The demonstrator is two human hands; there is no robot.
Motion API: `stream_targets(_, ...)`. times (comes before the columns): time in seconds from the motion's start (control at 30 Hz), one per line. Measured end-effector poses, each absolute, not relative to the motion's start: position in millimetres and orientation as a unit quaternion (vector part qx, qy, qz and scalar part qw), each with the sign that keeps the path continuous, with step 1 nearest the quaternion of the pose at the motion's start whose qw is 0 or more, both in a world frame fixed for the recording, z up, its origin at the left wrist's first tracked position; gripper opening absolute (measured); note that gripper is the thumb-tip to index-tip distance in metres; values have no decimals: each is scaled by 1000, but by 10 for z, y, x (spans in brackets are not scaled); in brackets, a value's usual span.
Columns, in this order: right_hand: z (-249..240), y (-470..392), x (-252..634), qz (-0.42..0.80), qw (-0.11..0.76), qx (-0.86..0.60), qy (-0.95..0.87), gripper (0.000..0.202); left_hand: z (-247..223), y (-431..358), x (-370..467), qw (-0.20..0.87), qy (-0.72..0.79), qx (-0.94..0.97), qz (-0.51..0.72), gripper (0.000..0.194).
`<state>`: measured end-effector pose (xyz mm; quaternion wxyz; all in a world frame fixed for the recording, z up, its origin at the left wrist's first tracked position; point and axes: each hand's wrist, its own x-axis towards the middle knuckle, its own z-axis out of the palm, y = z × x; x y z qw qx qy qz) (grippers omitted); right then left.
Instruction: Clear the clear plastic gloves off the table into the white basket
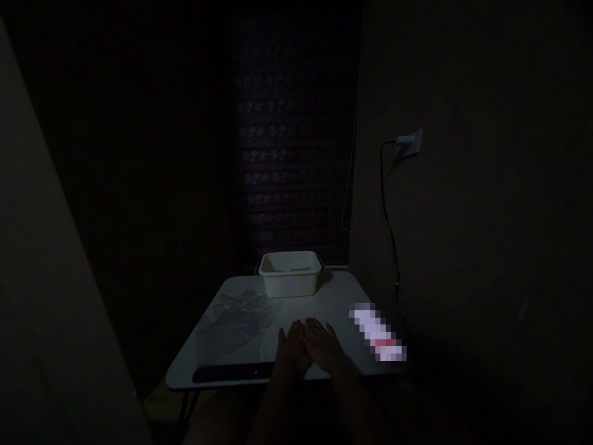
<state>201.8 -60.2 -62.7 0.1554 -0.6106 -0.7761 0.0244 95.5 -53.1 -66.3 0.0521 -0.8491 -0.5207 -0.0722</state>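
From my distant place I see that the left hand (291, 353) and the right hand (322, 347) of the person are bare. Their fingers (311, 326) are slim and become narrow toward the tips. The left forearm (277, 395) and the right forearm (351, 395) are also uncovered, smooth in outline and thicker away from the wrists. Near the bottom I notice a dim rounded leg (215, 415); I cannot tell if cloth covers it. Nails and small skin marks are too dark for me.
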Motion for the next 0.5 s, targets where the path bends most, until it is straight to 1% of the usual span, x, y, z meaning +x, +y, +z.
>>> stream_targets(0.27, -618, -621, 2041, 26, 185, -610, -770, 48, -700, -529, 964, 46, -525, -845, -95, 55)
stream_targets(0.5, -663, -574, 2104, 53, 281, -603, -744, 53, -601, -581, 936, 2, -530, -834, -155, 61)
